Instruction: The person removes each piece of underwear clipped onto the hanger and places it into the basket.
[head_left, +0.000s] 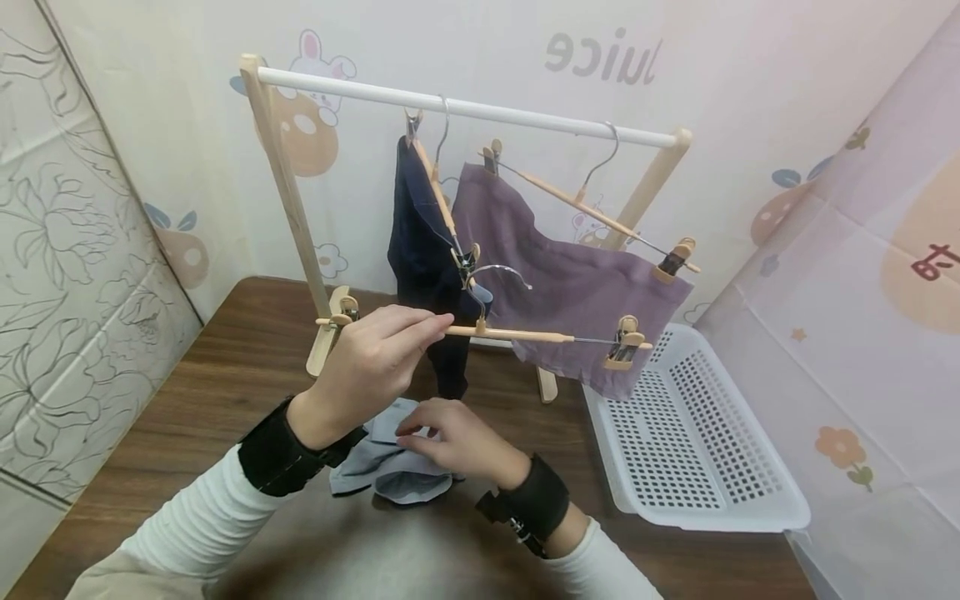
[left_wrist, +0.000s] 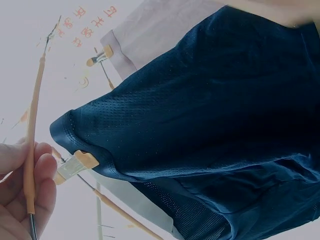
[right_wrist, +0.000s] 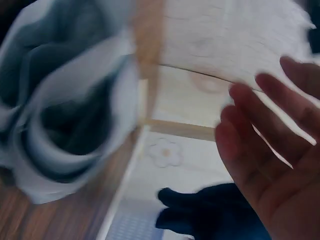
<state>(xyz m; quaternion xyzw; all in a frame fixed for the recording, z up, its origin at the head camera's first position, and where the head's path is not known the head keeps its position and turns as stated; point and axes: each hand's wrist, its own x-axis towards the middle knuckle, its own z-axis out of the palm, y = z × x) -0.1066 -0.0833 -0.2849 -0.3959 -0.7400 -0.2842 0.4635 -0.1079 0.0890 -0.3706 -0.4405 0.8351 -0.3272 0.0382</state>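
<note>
My left hand (head_left: 375, 358) grips a clip hanger (head_left: 517, 335) by its wooden bar, its hook upward and a clip at each end. In the left wrist view the fingers curl round the hanger bar (left_wrist: 33, 135). Lower down, my right hand (head_left: 457, 437) is over a grey-blue garment (head_left: 393, 467) that lies bunched on the table. The right wrist view shows its fingers (right_wrist: 270, 125) loosely bent and apart from the blurred garment (right_wrist: 75, 115). Behind the held hanger, dark navy shorts (head_left: 423, 250) and a mauve garment (head_left: 555, 275) hang from other clip hangers.
A wooden rack with a white rail (head_left: 510, 110) stands at the back of the brown table (head_left: 202, 400). To the right sits a white perforated basket (head_left: 697, 442). Patterned curtains (head_left: 847, 308) enclose the table at the back and sides.
</note>
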